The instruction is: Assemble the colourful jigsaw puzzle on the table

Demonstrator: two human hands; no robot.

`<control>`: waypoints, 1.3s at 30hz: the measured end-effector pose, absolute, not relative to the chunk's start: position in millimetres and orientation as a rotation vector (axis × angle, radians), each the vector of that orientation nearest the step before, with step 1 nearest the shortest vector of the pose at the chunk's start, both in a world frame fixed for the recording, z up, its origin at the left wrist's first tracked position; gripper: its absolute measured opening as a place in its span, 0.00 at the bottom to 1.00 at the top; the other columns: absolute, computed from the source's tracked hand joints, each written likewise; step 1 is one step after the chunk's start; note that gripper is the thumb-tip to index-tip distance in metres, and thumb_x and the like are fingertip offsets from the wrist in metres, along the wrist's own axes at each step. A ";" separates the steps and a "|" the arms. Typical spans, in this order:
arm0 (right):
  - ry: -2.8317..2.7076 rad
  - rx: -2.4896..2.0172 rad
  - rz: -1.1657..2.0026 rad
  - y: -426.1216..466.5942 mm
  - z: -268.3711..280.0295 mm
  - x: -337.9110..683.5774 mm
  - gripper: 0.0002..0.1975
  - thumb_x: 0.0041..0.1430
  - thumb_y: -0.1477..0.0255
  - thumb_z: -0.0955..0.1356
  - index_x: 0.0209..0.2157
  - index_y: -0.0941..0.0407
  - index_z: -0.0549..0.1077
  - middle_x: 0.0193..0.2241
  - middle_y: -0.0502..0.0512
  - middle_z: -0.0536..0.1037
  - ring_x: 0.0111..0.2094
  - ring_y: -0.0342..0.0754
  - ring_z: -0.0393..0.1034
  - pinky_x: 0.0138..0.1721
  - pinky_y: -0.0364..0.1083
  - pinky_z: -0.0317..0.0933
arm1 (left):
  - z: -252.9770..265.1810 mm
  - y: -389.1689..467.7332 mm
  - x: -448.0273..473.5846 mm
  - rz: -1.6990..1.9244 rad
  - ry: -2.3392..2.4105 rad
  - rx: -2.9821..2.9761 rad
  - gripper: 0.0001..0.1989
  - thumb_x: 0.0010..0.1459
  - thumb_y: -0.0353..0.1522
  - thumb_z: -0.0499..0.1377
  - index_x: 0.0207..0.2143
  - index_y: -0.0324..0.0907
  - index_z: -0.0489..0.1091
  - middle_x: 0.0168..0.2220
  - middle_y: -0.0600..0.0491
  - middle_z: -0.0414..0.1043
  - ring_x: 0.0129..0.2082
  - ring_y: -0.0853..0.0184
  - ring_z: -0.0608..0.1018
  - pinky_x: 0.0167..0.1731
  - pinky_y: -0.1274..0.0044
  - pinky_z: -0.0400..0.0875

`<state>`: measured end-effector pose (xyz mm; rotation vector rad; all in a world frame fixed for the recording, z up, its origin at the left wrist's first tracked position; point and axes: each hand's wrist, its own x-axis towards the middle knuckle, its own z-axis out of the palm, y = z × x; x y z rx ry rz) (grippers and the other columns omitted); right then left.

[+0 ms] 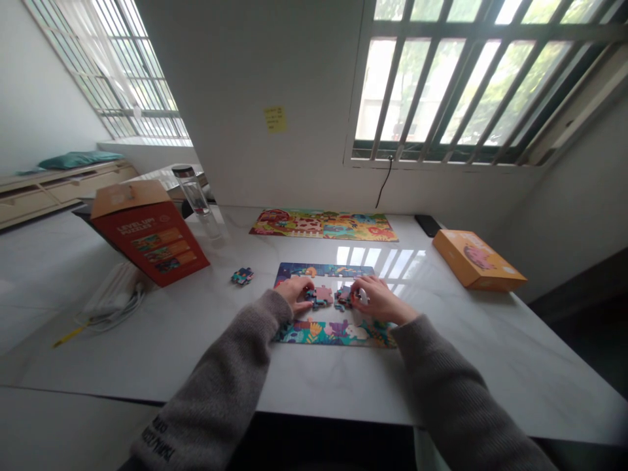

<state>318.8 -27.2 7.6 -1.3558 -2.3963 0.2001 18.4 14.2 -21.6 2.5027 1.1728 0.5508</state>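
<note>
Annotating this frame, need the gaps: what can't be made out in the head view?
All head view:
- Left hand: its own fingers hide whether it grips or only touches the loose pieces.
- Right hand: grip likewise hidden by its fingers.
- Puzzle border: parts of both sides, behind the hands.
- Yellow note: writing too small, blurred.
- Right-side window: top cut off by picture edge.

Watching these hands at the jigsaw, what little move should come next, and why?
Perhaps the right hand should nudge the cluster beside it toward the pink pieces by the left hand, to test the fit: the two groups lie close, a narrow gap between them, inside the puzzle border, whose middle isn't filled. Whether they match is too small to tell.
</note>
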 end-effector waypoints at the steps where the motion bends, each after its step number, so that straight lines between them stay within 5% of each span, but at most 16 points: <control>1: -2.406 -1.364 0.188 -28.8 8.2 316.0 0.07 0.57 0.71 0.71 0.38 0.52 0.72 0.42 0.56 0.75 0.44 0.55 0.67 0.46 0.53 0.60 | -20.5 14.1 18.4 0.563 1.160 2.510 0.16 0.48 0.30 0.68 0.40 0.43 0.70 0.40 0.50 0.75 0.42 0.58 0.77 0.47 0.68 0.73; 6: -2.393 -1.192 0.206 -31.4 9.9 284.0 0.12 0.60 0.66 0.71 0.44 0.52 0.70 0.50 0.59 0.73 0.51 0.56 0.64 0.52 0.55 0.58 | -10.6 8.9 19.9 0.615 1.091 2.541 0.14 0.50 0.29 0.68 0.39 0.43 0.70 0.41 0.49 0.75 0.45 0.57 0.77 0.50 0.65 0.71; 15: -2.430 -1.137 0.260 -27.6 -2.3 268.3 0.10 0.59 0.71 0.71 0.42 0.53 0.70 0.40 0.55 0.74 0.45 0.53 0.66 0.49 0.52 0.57 | -8.7 15.7 7.7 0.677 1.145 2.621 0.12 0.52 0.31 0.66 0.40 0.43 0.71 0.41 0.50 0.75 0.44 0.59 0.76 0.48 0.67 0.71; 24: -2.331 -1.151 0.335 -34.2 9.1 277.3 0.08 0.59 0.67 0.71 0.40 0.52 0.72 0.45 0.57 0.74 0.49 0.55 0.66 0.52 0.56 0.59 | 9.7 1.3 16.1 1.118 1.223 2.602 0.20 0.56 0.44 0.66 0.44 0.42 0.70 0.38 0.48 0.74 0.40 0.59 0.75 0.45 0.67 0.69; 30: -1.822 -1.028 0.921 -33.7 17.0 263.3 0.15 0.65 0.63 0.66 0.50 0.53 0.67 0.32 0.51 0.77 0.33 0.48 0.73 0.36 0.48 0.67 | 6.7 -14.0 35.2 1.175 1.162 2.633 0.19 0.57 0.45 0.66 0.44 0.43 0.70 0.40 0.47 0.75 0.42 0.57 0.74 0.47 0.66 0.68; 39: -1.674 -1.055 0.846 -29.1 9.3 260.5 0.09 0.61 0.67 0.66 0.40 0.55 0.73 0.33 0.53 0.77 0.32 0.45 0.71 0.35 0.45 0.65 | -1.6 -12.9 42.9 1.189 1.123 2.748 0.20 0.60 0.45 0.63 0.47 0.42 0.68 0.43 0.45 0.74 0.44 0.56 0.75 0.46 0.66 0.68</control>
